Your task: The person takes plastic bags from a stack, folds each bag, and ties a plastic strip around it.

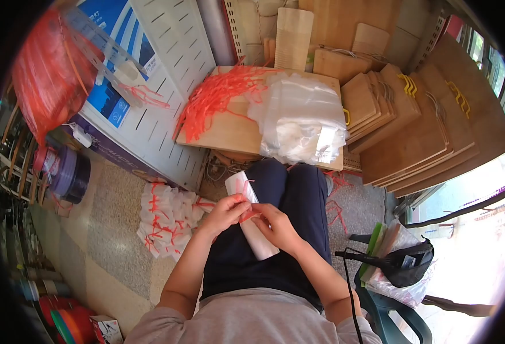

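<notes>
Across my lap lies a rolled bundle of clear plastic bags [259, 239]. A red plastic strip [249, 215] crosses around its middle, and another bit of red shows near its upper end. My left hand [228, 212] pinches the strip from the left side of the roll. On the right, my right hand [278, 226] has its thumb and fingers closed on the strip, close to the left fingertips. Whether the strip is knotted is hidden by the fingers. Ahead, a stack of flat clear bags [304, 117] rests on a wooden board [224, 135], beside a heap of loose red strips [221, 97].
Several tied white bundles [163, 221] lie on the floor to the left. Wooden cutting boards [419, 129] lean at the right. A red bag [55, 69] hangs at upper left. A dark green chair [390, 312] holding a black bag [410, 264] stands right.
</notes>
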Action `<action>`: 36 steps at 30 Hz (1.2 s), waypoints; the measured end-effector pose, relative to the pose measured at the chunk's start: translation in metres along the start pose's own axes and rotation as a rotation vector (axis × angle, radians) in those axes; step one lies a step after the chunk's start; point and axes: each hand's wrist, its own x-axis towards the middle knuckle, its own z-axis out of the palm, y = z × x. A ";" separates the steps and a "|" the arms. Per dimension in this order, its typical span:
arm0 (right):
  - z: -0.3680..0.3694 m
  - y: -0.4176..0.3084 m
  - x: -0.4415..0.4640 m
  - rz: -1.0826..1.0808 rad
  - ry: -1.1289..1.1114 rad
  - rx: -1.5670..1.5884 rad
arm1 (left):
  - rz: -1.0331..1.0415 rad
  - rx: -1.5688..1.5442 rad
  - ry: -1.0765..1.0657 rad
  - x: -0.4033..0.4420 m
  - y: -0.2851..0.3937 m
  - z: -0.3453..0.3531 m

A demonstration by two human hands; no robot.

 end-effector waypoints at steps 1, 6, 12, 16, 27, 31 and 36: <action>0.004 0.008 0.002 0.033 -0.060 0.025 | 0.013 0.021 -0.021 0.004 -0.002 -0.001; 0.008 0.021 0.006 0.381 0.012 0.353 | 0.109 0.114 0.114 -0.006 0.022 -0.003; 0.006 0.019 0.010 0.503 -0.006 0.545 | 0.345 0.738 0.143 -0.037 0.044 0.015; 0.020 0.034 0.004 0.211 0.006 0.185 | 0.507 0.849 -0.040 -0.015 0.044 0.037; 0.007 0.055 -0.003 0.478 -0.217 0.841 | 0.505 0.541 -0.189 0.018 0.091 0.055; -0.005 0.037 0.001 0.484 -0.217 0.902 | 0.689 1.034 -0.168 0.011 0.078 0.023; -0.014 0.040 0.002 0.500 -0.297 0.816 | 0.284 1.291 -0.209 -0.004 0.052 0.000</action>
